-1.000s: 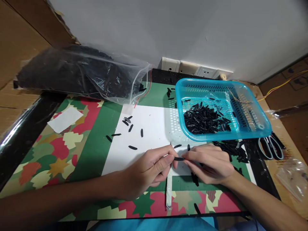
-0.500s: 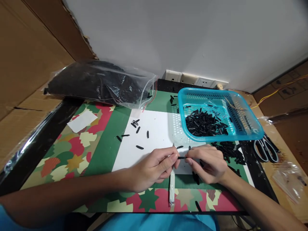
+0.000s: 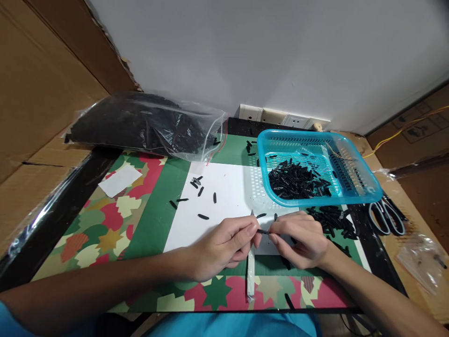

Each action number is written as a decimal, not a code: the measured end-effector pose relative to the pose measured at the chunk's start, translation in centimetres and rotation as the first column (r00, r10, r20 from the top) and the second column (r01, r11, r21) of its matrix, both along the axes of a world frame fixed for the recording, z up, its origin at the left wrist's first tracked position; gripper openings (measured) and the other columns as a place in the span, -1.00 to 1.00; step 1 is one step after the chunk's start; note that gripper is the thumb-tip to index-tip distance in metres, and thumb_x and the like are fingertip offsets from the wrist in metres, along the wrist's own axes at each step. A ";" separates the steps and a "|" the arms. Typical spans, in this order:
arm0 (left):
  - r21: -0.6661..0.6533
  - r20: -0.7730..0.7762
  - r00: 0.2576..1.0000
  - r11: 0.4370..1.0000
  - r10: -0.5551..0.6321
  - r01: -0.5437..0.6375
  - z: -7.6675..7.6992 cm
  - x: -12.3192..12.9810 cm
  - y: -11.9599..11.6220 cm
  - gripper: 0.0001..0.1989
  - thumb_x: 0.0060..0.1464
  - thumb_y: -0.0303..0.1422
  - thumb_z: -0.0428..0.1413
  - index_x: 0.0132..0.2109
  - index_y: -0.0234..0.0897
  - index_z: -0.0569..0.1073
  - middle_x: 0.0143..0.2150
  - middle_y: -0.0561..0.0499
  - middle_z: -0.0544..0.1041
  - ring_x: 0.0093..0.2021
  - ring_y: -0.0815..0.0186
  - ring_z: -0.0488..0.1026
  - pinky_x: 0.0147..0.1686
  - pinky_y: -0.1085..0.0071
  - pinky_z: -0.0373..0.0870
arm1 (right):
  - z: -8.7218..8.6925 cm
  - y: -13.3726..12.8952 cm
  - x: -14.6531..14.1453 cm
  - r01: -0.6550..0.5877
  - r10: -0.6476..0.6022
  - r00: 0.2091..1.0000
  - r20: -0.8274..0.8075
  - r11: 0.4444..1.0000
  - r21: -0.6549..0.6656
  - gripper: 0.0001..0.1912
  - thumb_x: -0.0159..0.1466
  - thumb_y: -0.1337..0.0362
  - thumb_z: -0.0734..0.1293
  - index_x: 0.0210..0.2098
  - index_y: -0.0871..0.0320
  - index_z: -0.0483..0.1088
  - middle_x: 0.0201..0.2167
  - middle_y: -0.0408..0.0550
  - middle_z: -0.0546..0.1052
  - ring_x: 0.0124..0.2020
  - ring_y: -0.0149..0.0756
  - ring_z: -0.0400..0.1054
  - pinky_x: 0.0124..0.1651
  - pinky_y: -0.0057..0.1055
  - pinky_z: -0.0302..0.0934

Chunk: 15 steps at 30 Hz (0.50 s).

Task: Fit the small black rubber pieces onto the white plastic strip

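Left hand [image 3: 229, 239] and right hand [image 3: 302, 238], fingertips closed, pinch one small black strip [image 3: 264, 231] by opposite ends over the white paper [image 3: 231, 187]. Probably light, stiff and somewhat brittle; a gentle hold near each end should suit.

Can't see either end of the black piece [image 3: 264, 231], under fingers [image 3: 250, 230], or the middle of the pale-handled tool [image 3: 250, 274], behind the left hand [image 3: 220, 248].

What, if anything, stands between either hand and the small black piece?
Nothing visible: the left hand and right hand already pinch the black piece directly, at opposite ends.
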State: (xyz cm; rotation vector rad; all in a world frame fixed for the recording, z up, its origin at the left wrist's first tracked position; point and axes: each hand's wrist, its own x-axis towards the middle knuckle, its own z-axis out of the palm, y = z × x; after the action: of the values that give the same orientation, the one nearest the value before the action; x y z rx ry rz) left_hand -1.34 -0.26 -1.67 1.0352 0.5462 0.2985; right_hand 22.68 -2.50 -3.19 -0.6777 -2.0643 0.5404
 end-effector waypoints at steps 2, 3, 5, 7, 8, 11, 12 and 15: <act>0.001 0.008 1.000 1.000 0.008 -0.008 -0.1 0.0 -0.1 -0.58 0.51 0.01 -0.04 -0.13 -0.25 0.36 -0.54 0.25 0.16 -0.58 0.48 -0.01 -0.59 0.57 0.05 | -0.1 0.0 0.0 -0.007 0.007 1.000 0.007 1.000 0.007 -0.87 0.37 0.51 0.30 -0.18 0.20 0.45 -0.53 -0.18 0.38 -0.59 -0.38 0.19 -0.50 -0.38 0.01; 0.002 0.013 1.000 1.000 0.010 -0.010 -0.2 0.0 -0.1 -0.59 0.51 0.01 -0.04 -0.13 -0.25 0.36 -0.54 0.25 0.16 -0.58 0.48 -0.01 -0.59 0.57 0.05 | -0.1 0.0 0.1 -0.009 0.009 1.000 0.010 1.000 0.010 -0.87 0.37 0.51 0.30 -0.18 0.20 0.45 -0.53 -0.17 0.39 -0.58 -0.38 0.19 -0.49 -0.38 0.02; 0.006 0.023 1.000 1.000 0.012 -0.012 -0.3 -0.1 -0.2 -0.59 0.51 0.01 -0.04 -0.12 -0.25 0.36 -0.54 0.25 0.16 -0.58 0.48 0.00 -0.58 0.57 0.06 | -0.2 0.1 0.1 -0.012 0.012 1.000 0.014 1.000 0.016 -0.86 0.37 0.52 0.31 -0.17 0.20 0.45 -0.51 -0.16 0.40 -0.57 -0.38 0.20 -0.49 -0.38 0.03; 0.005 0.025 1.000 1.000 0.012 -0.012 -0.2 -0.1 -0.2 -0.59 0.51 0.02 -0.04 -0.11 -0.24 0.36 -0.53 0.25 0.16 -0.57 0.48 0.00 -0.58 0.57 0.05 | -0.2 0.1 0.1 -0.010 0.009 1.000 0.019 1.000 0.020 -0.86 0.37 0.52 0.31 -0.17 0.20 0.45 -0.51 -0.16 0.39 -0.57 -0.38 0.19 -0.48 -0.38 0.03; 0.001 0.022 1.000 1.000 0.010 -0.010 -0.1 -0.1 -0.2 -0.59 0.51 0.03 -0.04 -0.11 -0.24 0.36 -0.53 0.25 0.16 -0.57 0.48 -0.01 -0.58 0.57 0.04 | -0.2 0.1 0.1 -0.008 0.007 1.000 0.022 1.000 0.023 -0.87 0.37 0.52 0.31 -0.17 0.20 0.45 -0.51 -0.16 0.39 -0.57 -0.38 0.19 -0.48 -0.38 0.03; -0.033 0.008 1.000 0.999 0.003 -0.003 0.3 0.0 -0.3 -0.60 0.49 0.02 -0.01 -0.12 -0.24 0.35 -0.52 0.25 0.13 -0.55 0.47 -0.04 -0.57 0.57 0.00 | -0.2 0.0 0.1 -0.002 0.001 0.999 0.037 0.999 0.042 -0.86 0.37 0.53 0.32 -0.16 0.21 0.44 -0.51 -0.16 0.40 -0.56 -0.38 0.19 -0.48 -0.38 0.04; -0.047 0.004 1.000 0.999 0.007 -0.006 0.4 0.0 -0.3 -0.61 0.48 0.02 0.02 -0.12 -0.23 0.35 -0.51 0.25 0.12 -0.54 0.47 -0.04 -0.57 0.57 -0.02 | -0.2 0.0 0.0 -0.002 0.000 0.999 0.045 0.999 0.054 -0.86 0.37 0.53 0.33 -0.15 0.21 0.44 -0.51 -0.16 0.41 -0.56 -0.38 0.19 -0.47 -0.37 0.05; -0.073 0.004 1.000 0.997 0.026 -0.026 0.4 0.1 -0.4 -0.63 0.45 0.00 0.09 -0.14 -0.22 0.32 -0.48 0.25 0.11 -0.52 0.48 -0.06 -0.56 0.57 -0.06 | -0.3 -0.2 -0.1 -0.007 -0.001 0.997 0.075 0.995 0.100 -0.85 0.36 0.56 0.35 -0.15 0.22 0.43 -0.51 -0.15 0.42 -0.55 -0.37 0.18 -0.47 -0.36 0.06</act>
State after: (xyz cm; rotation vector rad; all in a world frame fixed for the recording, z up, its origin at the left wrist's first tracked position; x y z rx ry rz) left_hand -1.26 -0.66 -1.28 0.9574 0.5627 0.3018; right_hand 22.59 -2.70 -3.45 -0.6449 -2.1470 0.4161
